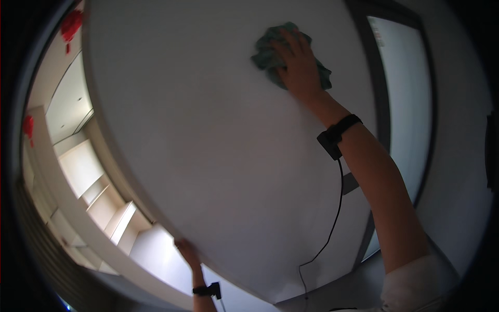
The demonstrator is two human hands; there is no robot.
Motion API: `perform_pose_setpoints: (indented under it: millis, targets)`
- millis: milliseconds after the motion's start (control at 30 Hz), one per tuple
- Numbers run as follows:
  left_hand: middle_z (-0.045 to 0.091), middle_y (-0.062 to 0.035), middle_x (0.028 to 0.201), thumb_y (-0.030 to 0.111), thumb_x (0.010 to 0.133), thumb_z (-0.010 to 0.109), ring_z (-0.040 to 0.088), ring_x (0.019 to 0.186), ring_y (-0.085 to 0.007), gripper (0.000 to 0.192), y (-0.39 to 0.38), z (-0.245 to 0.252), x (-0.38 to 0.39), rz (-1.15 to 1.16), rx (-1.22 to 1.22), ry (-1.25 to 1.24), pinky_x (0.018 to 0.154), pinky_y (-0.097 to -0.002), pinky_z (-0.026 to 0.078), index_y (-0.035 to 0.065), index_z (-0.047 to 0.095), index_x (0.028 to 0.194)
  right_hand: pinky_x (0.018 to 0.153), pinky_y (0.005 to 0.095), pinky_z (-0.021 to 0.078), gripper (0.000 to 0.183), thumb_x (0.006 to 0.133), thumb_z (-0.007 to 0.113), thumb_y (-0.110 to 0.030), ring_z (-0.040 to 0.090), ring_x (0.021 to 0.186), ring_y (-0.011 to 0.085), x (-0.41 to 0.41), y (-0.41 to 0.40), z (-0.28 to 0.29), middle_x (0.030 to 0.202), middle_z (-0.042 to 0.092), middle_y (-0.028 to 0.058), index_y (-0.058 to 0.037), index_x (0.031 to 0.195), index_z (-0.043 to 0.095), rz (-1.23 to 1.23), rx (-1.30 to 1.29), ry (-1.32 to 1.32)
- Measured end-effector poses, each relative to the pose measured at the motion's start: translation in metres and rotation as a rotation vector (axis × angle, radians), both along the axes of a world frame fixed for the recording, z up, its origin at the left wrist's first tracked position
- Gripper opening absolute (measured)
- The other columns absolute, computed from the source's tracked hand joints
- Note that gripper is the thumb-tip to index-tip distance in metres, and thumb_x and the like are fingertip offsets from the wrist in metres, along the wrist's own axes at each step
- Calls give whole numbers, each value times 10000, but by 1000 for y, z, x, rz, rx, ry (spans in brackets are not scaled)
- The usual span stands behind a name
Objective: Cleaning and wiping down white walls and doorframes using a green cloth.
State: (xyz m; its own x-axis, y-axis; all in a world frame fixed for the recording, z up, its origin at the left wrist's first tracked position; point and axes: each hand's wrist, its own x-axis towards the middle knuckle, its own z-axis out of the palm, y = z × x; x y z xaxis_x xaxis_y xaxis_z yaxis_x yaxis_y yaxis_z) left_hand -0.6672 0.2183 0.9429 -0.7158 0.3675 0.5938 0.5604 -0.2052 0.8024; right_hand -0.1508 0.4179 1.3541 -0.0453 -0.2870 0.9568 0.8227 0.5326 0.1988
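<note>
My right hand (298, 66) presses a crumpled green cloth (269, 48) flat against a plain pale wall (202, 136), near the top of the view, with the fingers spread over the cloth. A black strap with a small box (331, 142) is around my right wrist, and a thin black cable (338, 210) hangs from it. My left hand (188, 251) is low in the view, at the wall's left edge, apparently resting on that edge. A similar black strap (206, 289) sits on the left wrist. The left fingers are partly hidden.
A dark-framed frosted glass door (409, 97) stands right of the wall, with a grey plate (351, 184) beside its frame. Beyond the wall's left edge is a bright room with pale shelves (107, 202). Red hanging ornaments (71, 26) are at the far left.
</note>
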Motion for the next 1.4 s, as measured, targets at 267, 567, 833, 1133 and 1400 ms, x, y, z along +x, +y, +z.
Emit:
perform_pose_setpoints:
  millis: [267, 567, 833, 1133, 1400]
  targets:
    - [449, -239, 1383, 502, 1042, 407, 482, 1232, -342, 672, 13, 32, -27, 80, 108, -106, 1055, -430, 393, -45, 345, 1427, 1165, 506, 327, 619, 753, 717, -39, 296, 1416, 427, 156, 62, -23, 1495, 375, 123, -124, 1342, 546, -71, -7, 117]
    - [358, -240, 1502, 553, 1041, 317, 424, 1340, -365, 736, 11, 3, -96, 139, 56, 148, 1110, -440, 373, -6, 250, 1515, 1139, 560, 334, 660, 665, 675, 13, 289, 1414, 469, 145, 60, -199, 1520, 355, 132, -111, 1304, 573, 25, -163, 104]
    - [410, -192, 1431, 551, 1047, 327, 443, 1276, -296, 680, 37, 27, -22, -14, 205, -206, 1080, -438, 367, 16, 311, 1466, 1153, 582, 284, 620, 699, 655, 32, 268, 1417, 474, 165, 65, -343, 1507, 356, 170, -78, 1303, 570, -75, -357, 77]
    - [530, -227, 1160, 220, 1061, 417, 517, 1071, -322, 367, 32, 35, -27, 88, 1, -72, 988, -411, 410, -28, 442, 1329, 1171, 542, 219, 651, 880, 620, -115, 298, 1414, 427, 127, 77, -187, 1519, 347, 240, -53, 1484, 387, -195, -202, 258]
    - [398, -256, 1431, 87, 989, 544, 423, 1321, -343, 537, 11, 75, -2, 213, -12, 330, 1099, -439, 378, -32, 314, 1459, 1191, 493, 259, 611, 868, 672, -64, 327, 1414, 364, -157, 14, 6, 1498, 408, 119, -122, 1438, 462, 21, 107, -68]
